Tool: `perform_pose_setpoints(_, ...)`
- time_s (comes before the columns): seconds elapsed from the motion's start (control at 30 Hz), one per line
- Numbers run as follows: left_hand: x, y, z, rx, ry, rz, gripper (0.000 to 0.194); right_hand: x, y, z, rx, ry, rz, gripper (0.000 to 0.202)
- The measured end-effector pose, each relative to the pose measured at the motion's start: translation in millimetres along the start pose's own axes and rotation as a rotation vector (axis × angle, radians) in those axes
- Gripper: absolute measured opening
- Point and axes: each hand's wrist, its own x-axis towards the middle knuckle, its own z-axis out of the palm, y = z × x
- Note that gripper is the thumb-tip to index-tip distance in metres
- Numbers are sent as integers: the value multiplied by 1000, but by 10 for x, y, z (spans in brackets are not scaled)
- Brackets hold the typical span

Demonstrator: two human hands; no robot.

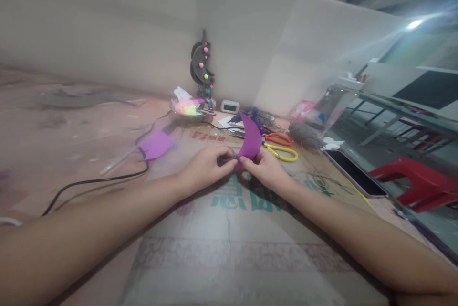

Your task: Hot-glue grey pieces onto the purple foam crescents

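My right hand (266, 167) pinches a purple crescent-shaped sheet (252, 138) near its lower tip, with the other tip pointing up. At that same lower tip my left hand (211, 165) is closed, thumb against fingers, on a thin dark strand (231, 157) that looks like yarn. Both hands meet above a cardboard sheet (229, 258) with green printing. Just beyond my right hand lie yellow-handled scissors (284, 153) and an orange-handled tool (278, 139). Another purple piece (155, 144) rests to the left, blurred.
A grey yarn ball (306, 135), a phone (354, 172) and a clear plastic jug (327, 105) stand along the right. At the back are a small white clock (230, 106), a bowl of bits (189, 111) and a dark crescent ornament (201, 65). A black cable (96, 181) crosses the left.
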Motion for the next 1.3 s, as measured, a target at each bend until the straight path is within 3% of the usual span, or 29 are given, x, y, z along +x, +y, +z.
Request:
perform_pose_setpoints(0.23,0,43,-14,-17,-18,-51,19,-8,-51,16,26,-14,36,13)
perform_pose_setpoints(0.5,-8,-2,13,10,-19,5,19,-27,-65,24,-81,48,-16,12)
perform_pose_setpoints(0.93,-2,21,-7,-25,-26,-23,20,-23,-60,22,-4,-22,4,6)
perform_pose_setpoints(1.13,14,44,-23,-55,-4,-47,18,-12,-44,41,231,-50,43,17)
perform_pose_setpoints(1.3,25,34,-30,-90,14,-89,19,-4,-17,21,401,-97,-41,14)
